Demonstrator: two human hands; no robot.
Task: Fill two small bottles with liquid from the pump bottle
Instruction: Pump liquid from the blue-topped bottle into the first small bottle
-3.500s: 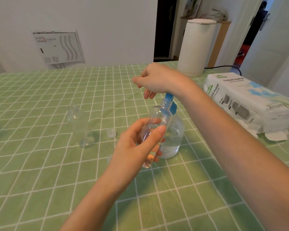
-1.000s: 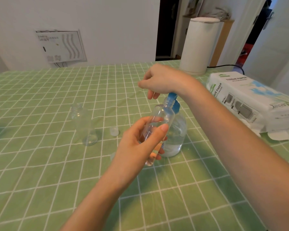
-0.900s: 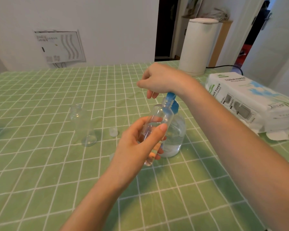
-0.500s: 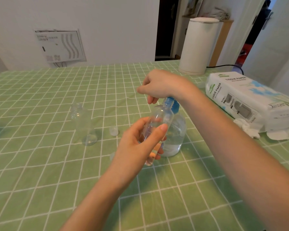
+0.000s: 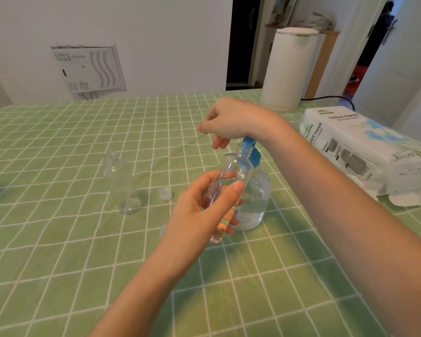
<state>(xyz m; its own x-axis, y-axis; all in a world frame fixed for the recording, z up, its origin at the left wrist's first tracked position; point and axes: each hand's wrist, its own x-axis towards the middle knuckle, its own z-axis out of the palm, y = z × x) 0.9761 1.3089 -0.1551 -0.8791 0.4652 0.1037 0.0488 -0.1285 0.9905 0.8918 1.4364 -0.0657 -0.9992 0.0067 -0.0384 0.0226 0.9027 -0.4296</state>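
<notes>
Head: R hand rose slightly.

Pump head mostly beneath right hand

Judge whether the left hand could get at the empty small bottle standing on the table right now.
Probably not yet. The way from the left hand to the empty small bottle looks free, only a small cap nearby, but that hand grips the other bottle at the spout of the pump bottle.

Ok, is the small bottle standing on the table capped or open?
Open: the small bottle has a bare threaded neck; a cap lies beside it.
</notes>
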